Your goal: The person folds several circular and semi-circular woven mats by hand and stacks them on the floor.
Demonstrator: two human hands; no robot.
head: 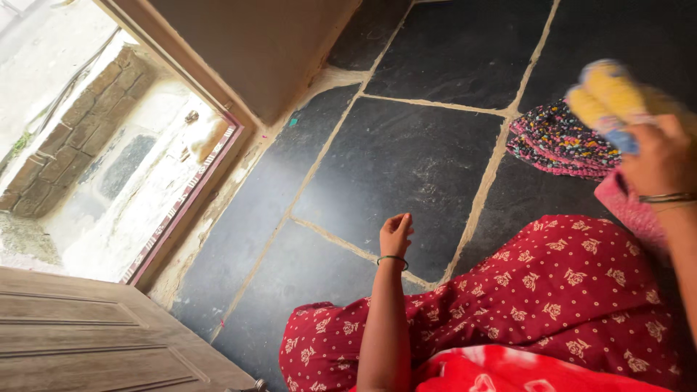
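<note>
My left hand [395, 234] hangs just above the dark stone floor [396, 160], fingers loosely curled, holding nothing; a thin bangle circles the wrist. My right hand [659, 154] is raised at the right edge and grips a blurred yellow and blue knitted piece [608, 96]. Below that hand shows a bit of pink knitted fabric [630, 208]. A folded multicoloured crocheted cloth [559, 140] lies on the floor just left of my right hand. My red flower-printed garment [552, 290] covers my knee at the bottom.
Pale mortar lines cross the stone slabs. An open doorway [185, 196] at the left looks out on a bright yard with a low brick wall [69, 138]. A brown wooden door leaf [80, 337] fills the bottom left corner.
</note>
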